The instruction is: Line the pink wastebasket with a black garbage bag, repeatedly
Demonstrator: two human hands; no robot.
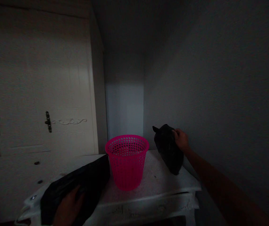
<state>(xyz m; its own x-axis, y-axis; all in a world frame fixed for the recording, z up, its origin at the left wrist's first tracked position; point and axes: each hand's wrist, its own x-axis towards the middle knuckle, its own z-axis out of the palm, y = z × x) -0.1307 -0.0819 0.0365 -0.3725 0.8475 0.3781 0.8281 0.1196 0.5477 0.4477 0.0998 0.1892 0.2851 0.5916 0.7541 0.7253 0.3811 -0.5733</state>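
Right grip pinches right bag near its top, likely to steady it; left grip holds left bag beside the upright basket.

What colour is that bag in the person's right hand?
Black. The bag shows best in the head view, the only one here.

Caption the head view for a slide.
Left hand at one bag, right hand gripping a second bag, basket standing on the table between them.
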